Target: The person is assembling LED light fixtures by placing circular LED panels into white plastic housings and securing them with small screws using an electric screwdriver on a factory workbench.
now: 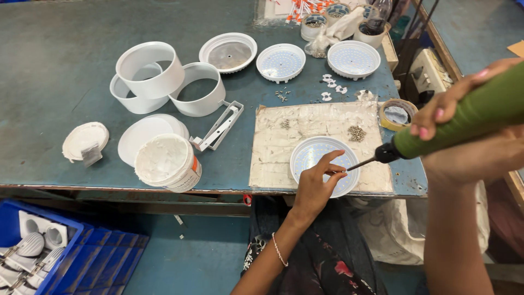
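Looking at the head view, the only one: left hand (316, 183) sits lower centre, fingers pinched together on the near rim of a round white LED disc (321, 158), at the point where the bit tip lands. Whether a screw is between the fingertips is too small to tell. Disc lies on a pale, smeared work board (305, 128) at the counter's (54, 65) front edge; hand covers the disc's lower right part.

Right hand (458, 109), right side of frame, grip closed around a green-handled screwdriver (464, 117). Handle runs out of frame at the right edge; thin bit angles down-left to the disc rim.

Small heap of screws (357, 133) on the board, upper right of the disc. Roll of tape (398, 112) just beyond the board's right corner.

Upper centre: two more LED discs (281, 62) (353, 58), a shallow white dish (228, 52). Upper left: white ring housings (150, 68), partly overlapping each other. Left of the board: white tub (166, 162), metal bracket (221, 125). Blue crate (82, 257) at lower left, cut off by the frame. Top-edge containers are blurred and cropped.
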